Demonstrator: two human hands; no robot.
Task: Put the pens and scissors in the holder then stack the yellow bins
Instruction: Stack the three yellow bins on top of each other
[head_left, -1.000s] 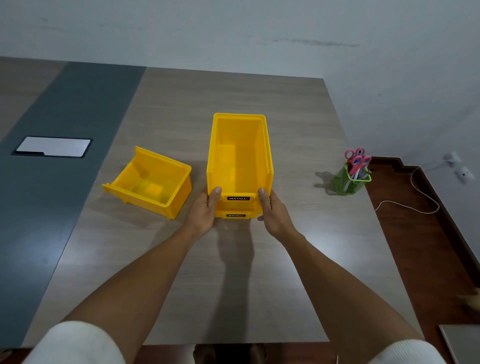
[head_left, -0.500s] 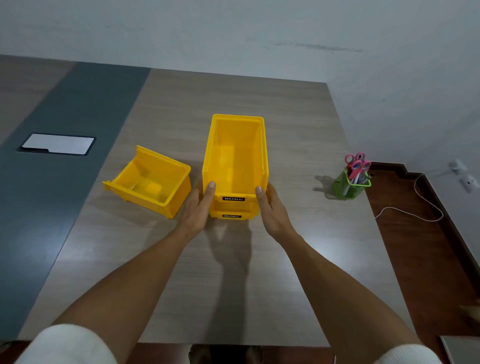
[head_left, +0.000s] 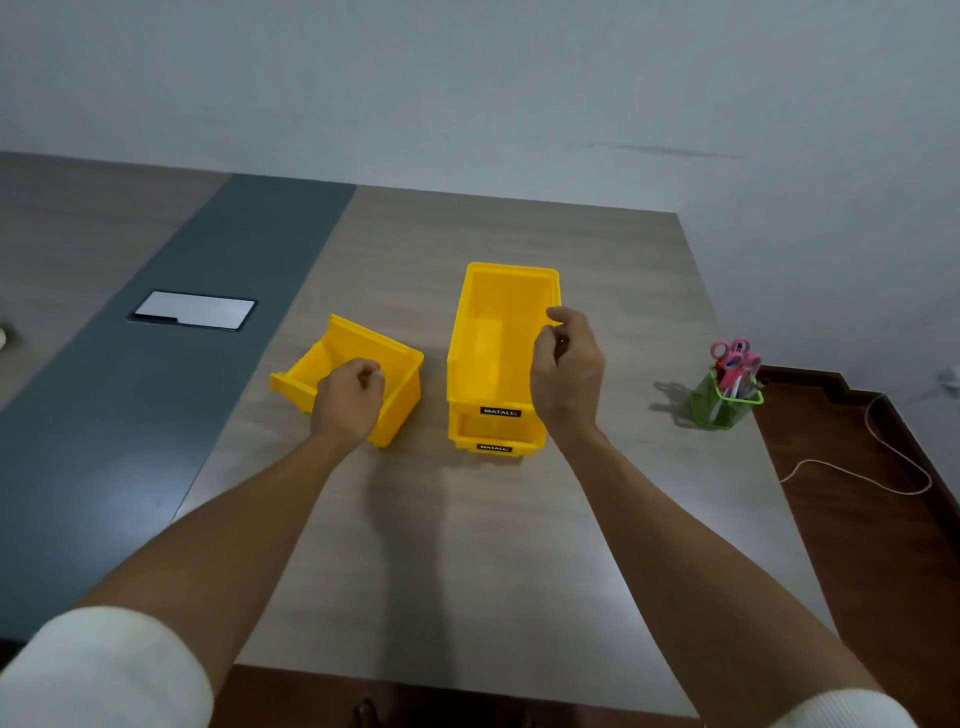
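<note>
Two yellow bins stand nested as a stack (head_left: 498, 343) in the middle of the table, labels facing me. A third yellow bin (head_left: 400, 364) lies tilted to the left of the stack. My left hand (head_left: 347, 400) is curled over this loose bin's near wall, thumb inside it. My right hand (head_left: 567, 366) is at the stack's right side, fingers hooked on the top bin's right rim. A green mesh holder (head_left: 726, 402) at the table's right edge holds pink scissors (head_left: 731, 356) and pens.
A dark tablet-like panel (head_left: 193, 310) lies on the grey strip at the left. The table's right edge is just past the holder, with brown floor and a white cable (head_left: 883, 467) beyond. A wall closes the far side.
Both hands left the front of the stack. My left hand moved left onto the loose bin; my right hand rose to the top bin's right rim. The stack has not moved.
</note>
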